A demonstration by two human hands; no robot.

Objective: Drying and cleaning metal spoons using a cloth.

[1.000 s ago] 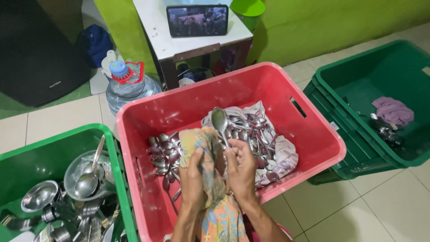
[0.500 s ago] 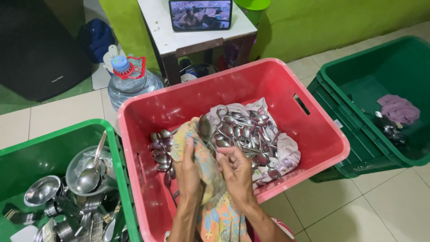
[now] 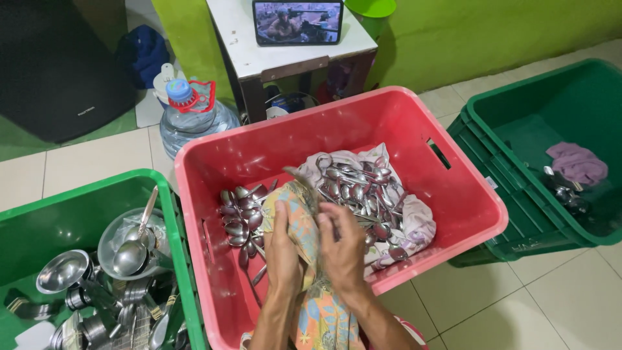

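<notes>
the patterned cloth [image 3: 299,223] sits nearest, bunched between both hands over the near side of the red crate [image 3: 453,214]. the left hand [image 3: 284,249] presses its fingers flat on the cloth's left fold, and the right hand [image 3: 342,249] curls around the right fold, so each grip is clamped on the fabric. a second ago a spoon [image 3: 296,174] stood tall above the cloth with its whole bowl bare; now only its tip pokes out at the top of the bundle, and the hands have closed in over it. judging by that, the spoon is being rubbed dry inside the cloth rather than being set down.

just beyond the hands, inside the red crate, there are two lots of spoons: a small heap [image 3: 241,217] on the bare crate floor at the left, and a much larger heap [image 3: 356,191] on a pale cloth [image 3: 414,220] at the right. neither can be counted exactly.

there are three crates on the tiled floor [image 3: 84,162]: the red one in the middle, a green crate [image 3: 170,214] of steel bowls and ladles at the left, and another green crate [image 3: 479,123] at the right holding one purple rag [image 3: 576,162]. farther back stand one water jug [image 3: 191,116] and one small desk [image 3: 240,45] carrying one phone [image 3: 298,21].
</notes>
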